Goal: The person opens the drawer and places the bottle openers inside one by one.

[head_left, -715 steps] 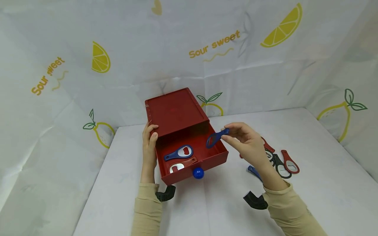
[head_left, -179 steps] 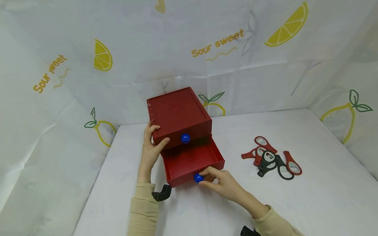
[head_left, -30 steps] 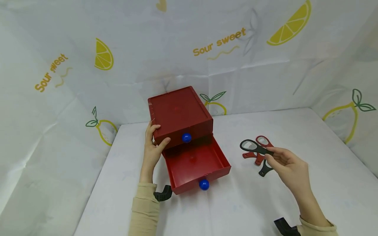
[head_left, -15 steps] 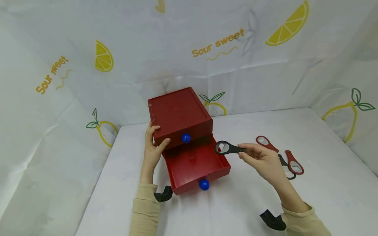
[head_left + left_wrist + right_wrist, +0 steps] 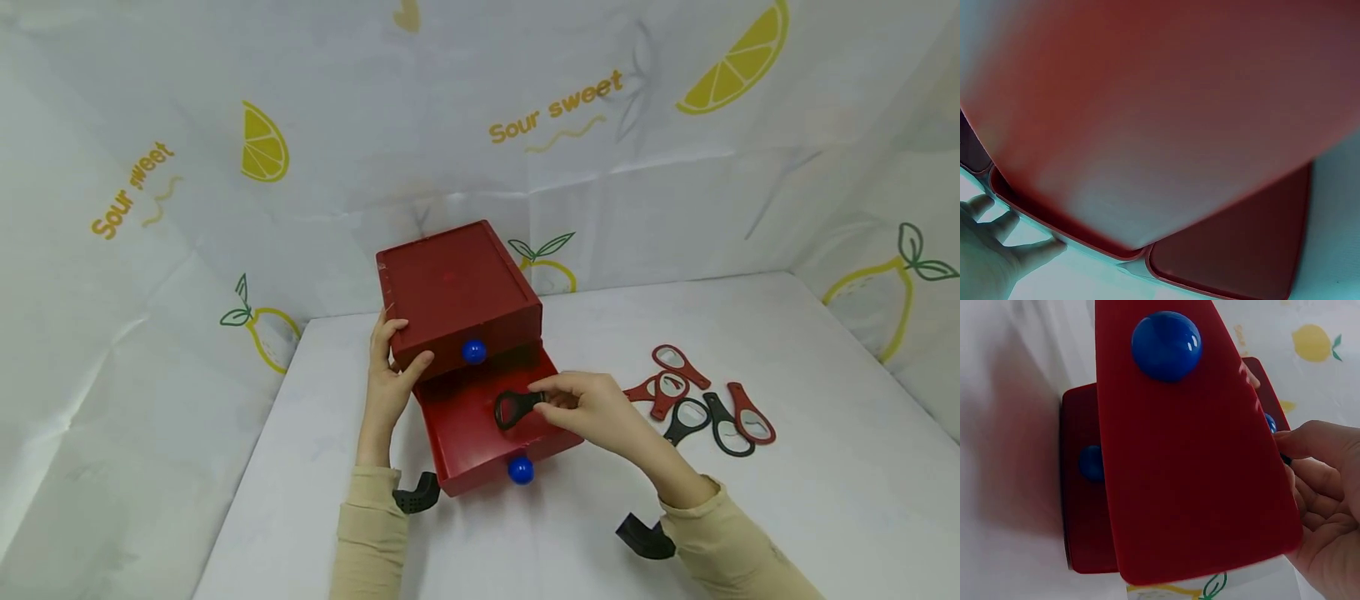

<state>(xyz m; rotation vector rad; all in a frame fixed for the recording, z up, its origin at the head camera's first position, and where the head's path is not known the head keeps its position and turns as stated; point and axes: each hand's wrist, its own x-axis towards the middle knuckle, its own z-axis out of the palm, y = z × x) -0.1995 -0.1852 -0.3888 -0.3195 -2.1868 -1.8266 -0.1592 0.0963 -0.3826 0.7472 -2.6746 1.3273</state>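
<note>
A red drawer box (image 5: pixel 450 283) stands on the white table, its upper drawer shut and the red drawer (image 5: pixel 465 433) below pulled out. My left hand (image 5: pixel 386 387) grips the box's left side, thumb at the front corner; fingertips show at the box edge in the left wrist view. Between thumb and fingers my right hand (image 5: pixel 592 408) pinches a black bottle opener (image 5: pixel 528 401) by its handle, its ring end over the open drawer floor. In the right wrist view the drawer front (image 5: pixel 1191 462) hides most of that opener.
Right of the box lies a loose group of bottle openers, a red opener (image 5: pixel 741 398) and a black opener (image 5: pixel 677 430) among them. Blue knobs mark the upper drawer (image 5: pixel 474 351) and the open drawer. A printed white sheet (image 5: pixel 337 167) hangs behind.
Earlier the upper drawer stood open holding blue and red openers; it is shut now, the drawer below pulled out. My right hand has carried the black opener leftward from the group to over this drawer.
</note>
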